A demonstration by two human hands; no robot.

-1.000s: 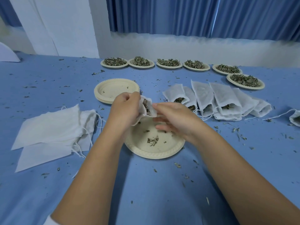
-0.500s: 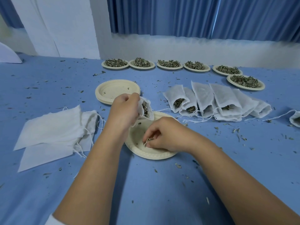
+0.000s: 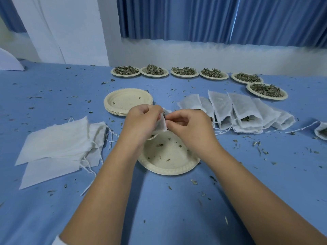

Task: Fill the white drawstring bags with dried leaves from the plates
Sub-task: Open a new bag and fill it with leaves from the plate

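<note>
Figure: head view. The left hand has its fingers curled round 1 white drawstring bag, gripping it by the upper edge and holding it clear of the bench, mouth toward the other hand. The right hand meets it. Its fingers are curled, with the thumb and forefinger tips pressed together at the bag's mouth. What they pinch I cannot tell from my station.

Directly below both hands sits 1 paper plate, carrying only a few scraps of dried leaves.

Just behind the left hand stands a stack of empty plates. To the left, flat empty bags lie overlapped, their strings trailing. To the right, filled bags lie in an overlapping row with their mouths toward me, and 1 further bag is cut by the frame edge.

Along the far side, 6 heaped plates run in a line that bends nearer at its right end.

Leaf crumbs speckle the blue bench. A blue curtain hangs behind.
</note>
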